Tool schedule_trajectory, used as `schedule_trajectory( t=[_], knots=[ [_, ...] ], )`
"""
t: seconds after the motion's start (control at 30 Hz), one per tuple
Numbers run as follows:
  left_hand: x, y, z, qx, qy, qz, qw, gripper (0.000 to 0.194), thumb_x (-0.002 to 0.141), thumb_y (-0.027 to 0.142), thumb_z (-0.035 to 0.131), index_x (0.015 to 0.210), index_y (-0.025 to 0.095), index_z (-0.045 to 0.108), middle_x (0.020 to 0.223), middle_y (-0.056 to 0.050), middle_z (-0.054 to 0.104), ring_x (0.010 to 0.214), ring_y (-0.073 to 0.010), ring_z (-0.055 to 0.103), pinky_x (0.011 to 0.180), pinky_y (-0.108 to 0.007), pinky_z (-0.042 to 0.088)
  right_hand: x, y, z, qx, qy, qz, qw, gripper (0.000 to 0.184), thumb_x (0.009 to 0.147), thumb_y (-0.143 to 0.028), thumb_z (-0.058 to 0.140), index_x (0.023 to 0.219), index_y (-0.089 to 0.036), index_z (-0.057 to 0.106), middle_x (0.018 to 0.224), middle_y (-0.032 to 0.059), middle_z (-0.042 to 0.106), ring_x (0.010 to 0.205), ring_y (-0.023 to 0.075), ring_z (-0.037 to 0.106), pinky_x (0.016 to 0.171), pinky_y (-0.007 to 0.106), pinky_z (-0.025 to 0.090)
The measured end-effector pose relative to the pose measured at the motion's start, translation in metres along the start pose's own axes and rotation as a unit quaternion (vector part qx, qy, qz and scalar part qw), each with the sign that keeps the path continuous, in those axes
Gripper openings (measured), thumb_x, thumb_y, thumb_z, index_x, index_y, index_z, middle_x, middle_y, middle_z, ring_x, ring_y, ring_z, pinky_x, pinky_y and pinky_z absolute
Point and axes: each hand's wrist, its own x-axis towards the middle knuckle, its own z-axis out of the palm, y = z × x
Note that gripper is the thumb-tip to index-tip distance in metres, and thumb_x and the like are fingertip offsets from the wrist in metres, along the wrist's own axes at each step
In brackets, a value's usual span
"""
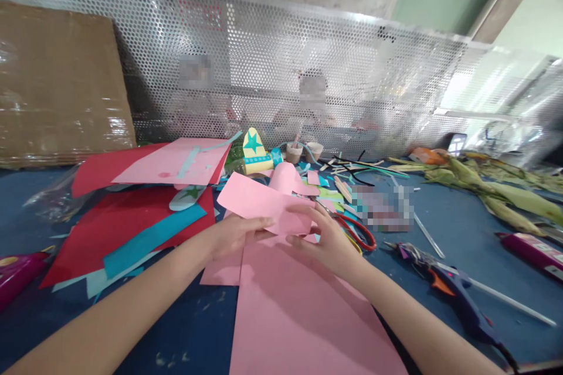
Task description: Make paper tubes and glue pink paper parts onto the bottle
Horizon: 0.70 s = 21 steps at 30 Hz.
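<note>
A small rectangle of pink paper point(259, 202) is held up between my two hands above the table. My left hand point(235, 234) grips its lower left edge, thumb on top and fingers underneath. At its right end, my right hand point(323, 234) pinches the paper between thumb and fingers. Beneath them lies a large pink sheet point(303, 310), partly shaded by my hands and arms. Just behind the held piece stands a curled pink paper point(284, 177). Red-handled scissors point(363, 234) lie right beside my right hand, their blades partly covered.
A glue gun point(457, 296) with a clear glue stick lies at right, near corn husks point(479, 184). Red sheets point(162, 222) and a blue strip point(153, 240) are at left. Small cups point(294, 152) stand at the back before a perforated metal screen point(272, 58). Two people show behind it.
</note>
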Motion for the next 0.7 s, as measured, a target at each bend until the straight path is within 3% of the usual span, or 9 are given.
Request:
schedule_trajectory(
  t=[0.1, 0.3, 0.5, 0.6, 0.7],
  knots=[
    [0.001, 0.006, -0.004, -0.025, 0.039, -0.008, 0.999, 0.020, 0.082, 0.030, 0.069, 0.095, 0.015, 0.068, 0.092, -0.007, 0.075, 0.099, -0.0242, 0.069, 0.089, -0.034, 0.054, -0.001, 0.000, -0.002, 0.009, 0.005, -0.009, 1.000, 0.031, 0.083, -0.037, 0.064, 0.112, -0.028, 0.063, 0.117, 0.0069, 0.055, 0.101, 0.0201, 0.059, 0.077, 0.031, 0.058],
    [-0.001, 0.016, -0.003, -0.075, 0.067, 0.049, 0.994, 0.037, 0.092, 0.043, 0.049, 0.111, 0.013, 0.062, 0.109, -0.013, 0.072, 0.101, -0.0252, 0.068, 0.090, -0.036, 0.054, 0.000, 0.004, -0.005, 0.012, 0.040, -0.010, 0.999, 0.024, 0.090, -0.043, 0.055, 0.098, -0.024, 0.069, 0.104, 0.0081, 0.062, 0.095, 0.0223, 0.060, 0.068, 0.031, 0.057],
    [-0.007, 0.027, -0.007, 0.064, 0.185, 0.129, 0.972, 0.034, 0.085, 0.034, 0.057, 0.118, 0.027, 0.052, 0.100, -0.002, 0.067, 0.089, -0.0173, 0.066, 0.079, -0.030, 0.056, 0.001, 0.014, -0.011, 0.011, 0.061, 0.013, 0.998, 0.025, 0.088, -0.044, 0.056, 0.090, -0.022, 0.070, 0.094, 0.0074, 0.064, 0.083, 0.0219, 0.058, 0.066, 0.034, 0.054],
    [-0.021, 0.032, -0.019, 0.145, 0.220, 0.120, 0.957, 0.030, 0.084, 0.034, 0.056, 0.113, 0.026, 0.054, 0.093, -0.001, 0.064, 0.082, -0.0159, 0.064, 0.076, -0.029, 0.054, 0.000, 0.018, -0.013, 0.016, 0.043, 0.029, 0.999, 0.025, 0.086, -0.045, 0.058, 0.085, -0.022, 0.069, 0.086, 0.0062, 0.065, 0.080, 0.0217, 0.058, 0.067, 0.033, 0.052],
    [-0.043, 0.036, -0.036, 0.266, 0.244, 0.083, 0.929, 0.027, 0.084, 0.043, 0.055, 0.091, 0.020, 0.065, 0.091, -0.006, 0.065, 0.082, -0.0221, 0.064, 0.079, -0.035, 0.052, -0.002, 0.017, -0.014, 0.025, 0.012, 0.050, 0.998, 0.029, 0.084, -0.049, 0.058, 0.082, -0.022, 0.068, 0.079, 0.0053, 0.064, 0.073, 0.0209, 0.058, 0.061, 0.031, 0.050]
  ],
)
